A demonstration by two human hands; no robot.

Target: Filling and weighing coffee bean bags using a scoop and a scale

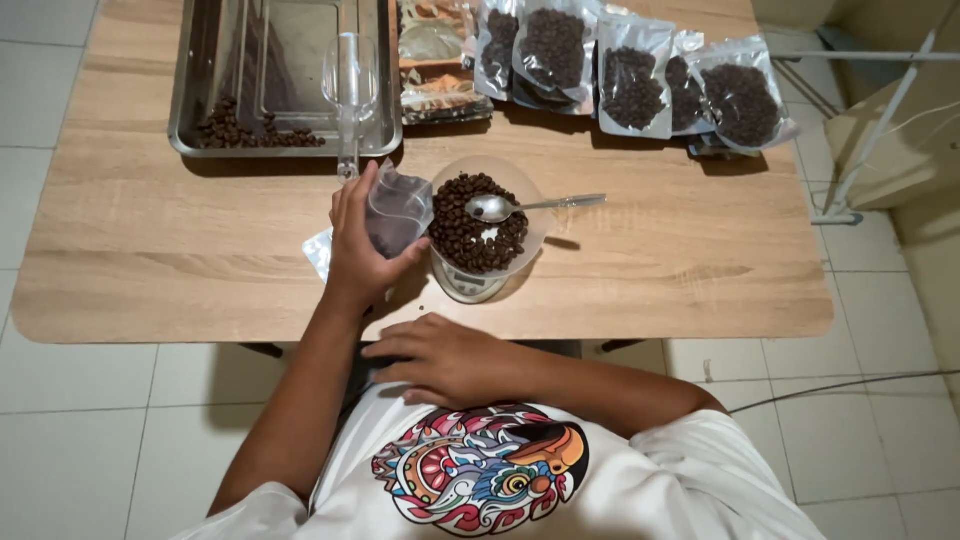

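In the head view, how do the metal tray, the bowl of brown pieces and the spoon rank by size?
Largest to smallest:
1. metal tray
2. bowl of brown pieces
3. spoon, lying across the bowl

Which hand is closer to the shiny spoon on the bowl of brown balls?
Left. The left hand holds a clear plastic pouch beside the metal spoon; the right hand rests at the wooden table edge, farther away.
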